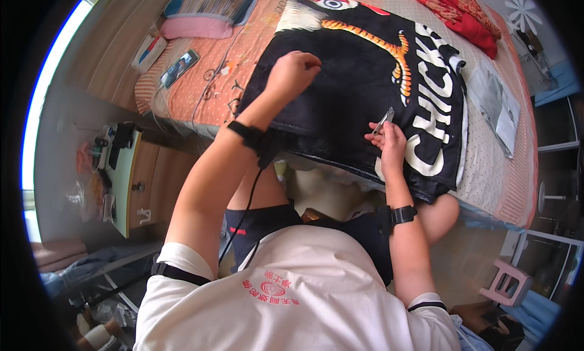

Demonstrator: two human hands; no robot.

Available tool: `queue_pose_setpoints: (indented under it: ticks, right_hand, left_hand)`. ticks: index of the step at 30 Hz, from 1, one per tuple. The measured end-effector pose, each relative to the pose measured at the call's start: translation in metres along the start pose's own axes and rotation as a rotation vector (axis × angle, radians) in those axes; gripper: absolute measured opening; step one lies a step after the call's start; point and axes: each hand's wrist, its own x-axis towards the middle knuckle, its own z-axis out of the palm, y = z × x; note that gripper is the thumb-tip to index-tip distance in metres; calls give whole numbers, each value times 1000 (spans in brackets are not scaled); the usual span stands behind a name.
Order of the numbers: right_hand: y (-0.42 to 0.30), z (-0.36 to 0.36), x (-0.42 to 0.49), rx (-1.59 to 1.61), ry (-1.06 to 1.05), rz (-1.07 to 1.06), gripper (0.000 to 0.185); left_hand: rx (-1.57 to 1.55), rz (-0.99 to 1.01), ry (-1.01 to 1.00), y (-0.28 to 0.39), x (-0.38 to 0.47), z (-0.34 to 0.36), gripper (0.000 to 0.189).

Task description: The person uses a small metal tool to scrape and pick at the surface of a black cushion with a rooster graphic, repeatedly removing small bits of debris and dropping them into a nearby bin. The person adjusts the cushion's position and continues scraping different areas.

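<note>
My right hand (pixel 390 143) holds a silver nail clipper (pixel 387 117) over the lower right of a black printed blanket (pixel 337 91), the clipper's head pointing away from me. To the left and farther out, my left hand (pixel 294 75) is above the blanket with its fingers curled in against the thumb; nothing shows between them. The blanket carries a rooster's head, an orange-and-black striped leg with claws, and large white lettering along its right side. It lies on the bed and comes down over the near edge by my knees.
A phone (pixel 180 68) with a lit screen lies on the orange bedsheet (pixel 214 84), left of the blanket. Folded bedding (pixel 200 27) and red cloth (pixel 474 22) are farther back. At right sits a plastic-wrapped packet (pixel 495 107). A pink stool (pixel 506 282) stands on the floor.
</note>
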Motion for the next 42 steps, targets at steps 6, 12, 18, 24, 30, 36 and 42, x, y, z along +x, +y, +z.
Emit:
queue_pose_setpoints:
  ticks: [6,12,18,24,30,36,42]
  right_hand:
    - [-3,0,-1,6,2,21,34]
    - [-5,-1,1,8,2,42,32]
    - [-5,-1,1,30,4,38,31]
    - [-9,-2,1,79,-7,68,28]
    - [-10,-3,1,113,-9,94,29]
    - [-10,-5,2,85,-21,76,32]
    - [-8,-5,3,99,-26,69,34]
  left_hand:
    - [84,-25,-99,8,42,65,18]
    - [135,49,-33,4,71,98,18]
    - [96,116,-29,20,116,139,19]
    - [168,172,-39,36,140,166,20]
    - [237,192,-47,36,143,175,19]
    - [295,133,-63,34,146,183,19]
    - [176,-10,-87,30,149,187,21]
